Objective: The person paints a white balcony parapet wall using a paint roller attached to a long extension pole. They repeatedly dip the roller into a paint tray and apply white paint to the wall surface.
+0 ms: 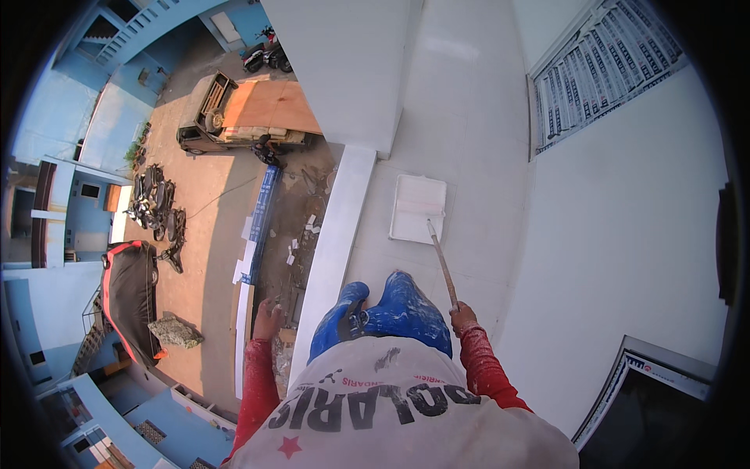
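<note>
My right hand (463,315) is closed around a long thin pole (444,268) that slants forward and to the left. Its far tip rests at or over a shallow white paint tray (419,205) on the light floor; any roller head there blends in with the white and I cannot make it out. My left hand (268,320) hangs out beyond the low white parapet, its fingers loosely bent and apart, with nothing seen in it. White smears mark my red sleeves and blue trousers.
A white parapet (332,258) runs along my left, with a yard below holding a loaded truck (209,117), parked motorbikes (152,199) and a covered car (129,297). To the right stands a white wall (617,227) with a film-covered window (605,70) and a dark doorway (648,422).
</note>
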`<state>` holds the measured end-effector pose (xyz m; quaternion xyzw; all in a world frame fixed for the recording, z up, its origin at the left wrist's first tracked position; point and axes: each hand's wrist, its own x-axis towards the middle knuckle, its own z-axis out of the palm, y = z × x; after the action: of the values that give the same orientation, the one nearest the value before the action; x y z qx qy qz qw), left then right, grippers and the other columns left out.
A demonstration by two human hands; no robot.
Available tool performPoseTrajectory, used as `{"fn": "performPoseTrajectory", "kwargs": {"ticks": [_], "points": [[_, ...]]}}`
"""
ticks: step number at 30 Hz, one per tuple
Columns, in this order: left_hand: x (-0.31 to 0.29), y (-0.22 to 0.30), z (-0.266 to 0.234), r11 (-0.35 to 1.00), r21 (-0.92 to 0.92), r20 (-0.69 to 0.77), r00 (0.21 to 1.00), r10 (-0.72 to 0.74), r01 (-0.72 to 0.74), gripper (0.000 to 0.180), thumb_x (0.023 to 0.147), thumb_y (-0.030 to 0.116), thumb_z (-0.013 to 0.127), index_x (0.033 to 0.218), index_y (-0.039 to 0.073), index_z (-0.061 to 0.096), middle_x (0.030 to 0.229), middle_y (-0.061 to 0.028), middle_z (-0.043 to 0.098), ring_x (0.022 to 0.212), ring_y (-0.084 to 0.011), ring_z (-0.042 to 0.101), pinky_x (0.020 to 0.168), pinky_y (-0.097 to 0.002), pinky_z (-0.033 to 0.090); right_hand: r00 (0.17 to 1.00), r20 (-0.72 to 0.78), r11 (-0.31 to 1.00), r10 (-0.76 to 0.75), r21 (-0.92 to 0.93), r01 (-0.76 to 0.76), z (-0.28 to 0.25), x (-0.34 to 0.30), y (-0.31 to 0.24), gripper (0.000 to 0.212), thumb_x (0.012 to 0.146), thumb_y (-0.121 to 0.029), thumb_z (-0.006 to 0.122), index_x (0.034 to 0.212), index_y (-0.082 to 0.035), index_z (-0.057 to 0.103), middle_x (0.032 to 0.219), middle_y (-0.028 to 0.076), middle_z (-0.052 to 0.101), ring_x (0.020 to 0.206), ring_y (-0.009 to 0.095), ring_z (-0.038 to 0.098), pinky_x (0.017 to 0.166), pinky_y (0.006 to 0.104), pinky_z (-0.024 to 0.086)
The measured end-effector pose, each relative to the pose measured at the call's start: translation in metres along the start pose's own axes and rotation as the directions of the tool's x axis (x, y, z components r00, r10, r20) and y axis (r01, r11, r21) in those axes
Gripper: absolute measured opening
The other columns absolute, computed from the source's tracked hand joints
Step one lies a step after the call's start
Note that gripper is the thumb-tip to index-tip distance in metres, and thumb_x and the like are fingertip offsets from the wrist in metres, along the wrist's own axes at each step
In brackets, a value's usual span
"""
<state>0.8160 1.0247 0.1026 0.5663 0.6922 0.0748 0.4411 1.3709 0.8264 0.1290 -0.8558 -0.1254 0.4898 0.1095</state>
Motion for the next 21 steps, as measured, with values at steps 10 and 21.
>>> {"fn": "performPoseTrajectory", "kwargs": {"ticks": [10, 21], "points": [[-0.068, 0.014, 0.039, 0.955, -0.147, 0.101, 0.965, -0.243, 0.256, 0.046, 0.094, 0.024, 0.064, 0.130, 0.000, 0.049, 0.091, -0.0135, 0.067, 0.074, -0.0173, 0.067, 0.065, -0.0325, 0.055, 0.979, 0.140, 0.979, 0.149, 0.117, -0.165, -0.006, -0.002, -0.002, 0.031, 0.093, -0.020, 0.056, 0.122, -0.008, 0.057, 0.069, 0.005, 0.057, 0.049, 0.018, 0.054, 0.044, 0.0358, 0.045], [-0.056, 0.013, 0.029, 0.963, -0.147, 0.038, 0.974, -0.224, 0.227, 0.044, 0.094, 0.027, 0.062, 0.127, -0.002, 0.055, 0.094, -0.0138, 0.068, 0.073, -0.0178, 0.067, 0.068, -0.0311, 0.055, 0.979, 0.123, 0.987, 0.161, -0.023, -0.160, -0.022, -0.046, 0.014, 0.035, 0.097, -0.024, 0.055, 0.129, -0.009, 0.055, 0.068, 0.005, 0.057, 0.051, 0.020, 0.054, 0.047, 0.0374, 0.047]]}}
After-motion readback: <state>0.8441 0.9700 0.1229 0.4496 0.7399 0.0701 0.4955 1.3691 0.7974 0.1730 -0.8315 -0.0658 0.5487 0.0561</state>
